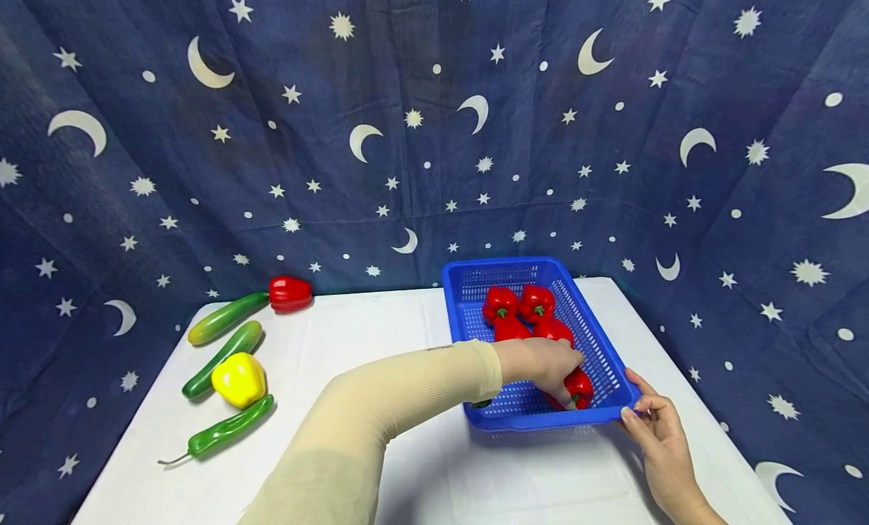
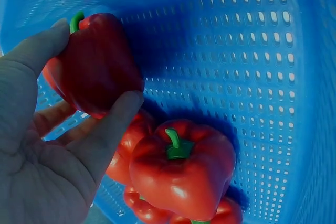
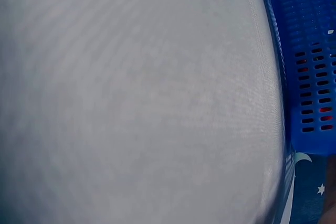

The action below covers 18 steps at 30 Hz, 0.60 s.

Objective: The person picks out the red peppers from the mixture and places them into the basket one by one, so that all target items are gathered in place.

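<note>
In the head view, my left hand (image 1: 546, 363) reaches down into a blue plastic basket (image 1: 536, 422). It grips a red bell pepper (image 1: 581, 389) near the basket's front right corner. The left wrist view shows thumb and fingers around this pepper (image 2: 97, 66), its green stem beside the thumb. Several more red bell peppers (image 2: 181, 174) lie grouped behind it in the basket, partly hidden by the hand from above. At the front right corner, my right hand (image 1: 658, 442) pinches the basket's rim between thumb and fingers. The right wrist view catches the perforated basket wall (image 3: 315, 93).
On the table's left side lie two cucumbers (image 1: 224, 319), a yellow bell pepper (image 1: 239, 380), a long green chili (image 1: 231, 427) and another red bell pepper (image 1: 290, 294). A dark blue curtain (image 1: 380, 170) with moons and stars hangs behind the white table (image 1: 366, 325).
</note>
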Motion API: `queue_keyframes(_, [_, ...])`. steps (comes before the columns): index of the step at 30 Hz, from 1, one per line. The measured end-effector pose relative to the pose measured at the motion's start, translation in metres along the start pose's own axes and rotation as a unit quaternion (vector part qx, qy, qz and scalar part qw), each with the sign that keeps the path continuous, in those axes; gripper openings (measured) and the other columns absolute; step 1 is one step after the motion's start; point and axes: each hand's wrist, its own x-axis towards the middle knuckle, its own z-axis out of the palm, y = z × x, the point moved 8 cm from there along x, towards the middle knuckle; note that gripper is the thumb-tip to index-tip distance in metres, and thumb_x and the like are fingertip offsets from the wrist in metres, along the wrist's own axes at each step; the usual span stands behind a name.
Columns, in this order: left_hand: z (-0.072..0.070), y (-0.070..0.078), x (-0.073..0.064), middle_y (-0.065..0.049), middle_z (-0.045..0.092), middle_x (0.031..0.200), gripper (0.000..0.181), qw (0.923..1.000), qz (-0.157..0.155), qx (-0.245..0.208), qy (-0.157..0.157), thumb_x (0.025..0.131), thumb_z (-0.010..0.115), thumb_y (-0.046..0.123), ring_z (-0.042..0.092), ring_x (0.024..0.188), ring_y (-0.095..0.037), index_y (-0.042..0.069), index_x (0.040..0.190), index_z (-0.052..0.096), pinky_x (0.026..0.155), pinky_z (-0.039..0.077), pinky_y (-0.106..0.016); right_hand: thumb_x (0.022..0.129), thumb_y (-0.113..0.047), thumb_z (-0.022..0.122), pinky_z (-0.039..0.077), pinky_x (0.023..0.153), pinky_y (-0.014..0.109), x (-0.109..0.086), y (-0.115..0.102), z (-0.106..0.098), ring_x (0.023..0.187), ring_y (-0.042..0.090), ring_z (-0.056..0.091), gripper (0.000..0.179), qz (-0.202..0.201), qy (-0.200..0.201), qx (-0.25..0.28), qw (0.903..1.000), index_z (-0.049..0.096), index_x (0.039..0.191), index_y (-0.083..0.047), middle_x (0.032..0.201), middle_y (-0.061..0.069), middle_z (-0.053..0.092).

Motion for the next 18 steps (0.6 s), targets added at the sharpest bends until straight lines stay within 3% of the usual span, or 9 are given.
queue_keyframes(18, [0.0004, 0.0059, 0.0050, 0.009, 0.053, 0.118, 0.061, 0.9999, -0.009, -0.011, 0.009, 0.088, 0.078, 0.050, 0.049, 0.106, -0.003, 0.028, 0.140, 0.055, 0.094, 0.045, -0.018, 0.103, 0.013, 0.043, 0.052, 0.094, 0.022, -0.0006, 0.0002, -0.0006, 0.130, 0.011, 0.051, 0.012, -0.001, 0.005, -0.003, 1.0000, 0.036, 0.111, 0.007, 0.157, 0.011, 0.036])
